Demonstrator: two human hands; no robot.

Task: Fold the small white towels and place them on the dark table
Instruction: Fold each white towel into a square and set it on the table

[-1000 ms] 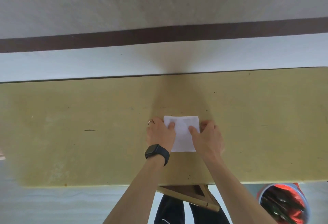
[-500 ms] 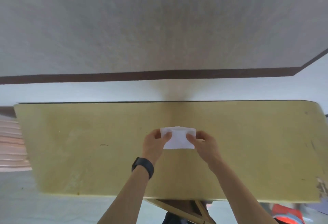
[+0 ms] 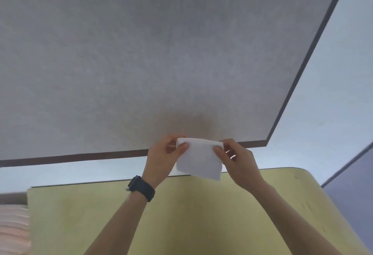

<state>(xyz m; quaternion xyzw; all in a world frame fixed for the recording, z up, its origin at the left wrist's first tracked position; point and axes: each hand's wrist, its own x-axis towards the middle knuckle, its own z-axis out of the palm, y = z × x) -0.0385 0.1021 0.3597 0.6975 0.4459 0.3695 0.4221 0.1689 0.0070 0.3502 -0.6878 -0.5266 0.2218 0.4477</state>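
Yellow-green flat tabletop (image 3: pixel 201 214) fills the bottom of the head view, rounded far-right corner, a few dark specks on it. Beyond it, across a strip of pale floor (image 3: pixel 60 172), sits a large grey speckled table (image 3: pixel 141 63) with a dark brown border (image 3: pixel 70 157) running round its edge; it takes up most of the upper view. Both forearms reach forward from the bottom. Small white folded towel (image 3: pixel 199 160) is held up between the two hands, roughly rectangular, folded edge on top, lower right corner hanging lowest. In view it overlaps the near brown border of the grey table at its top and the far edge of the yellow-green tabletop at its bottom; it looks lifted off both, contact with either not visible. Left hand (image 3: pixel 163 158) pinches the towel's upper left corner, thumb on the near face, other fingers curled behind. Right hand (image 3: pixel 240 162) pinches the upper right corner the same way, thumb in front, fingers behind the cloth. Black wristwatch (image 3: pixel 141 188) on the left wrist. Soft shadow on the grey table just past the hands. Pink ribbed object (image 3: pixel 12 228) at the left edge, partly cut off, cannot tell what it is. Bluish-purple surface (image 3: pixel 353 194) at the right edge.
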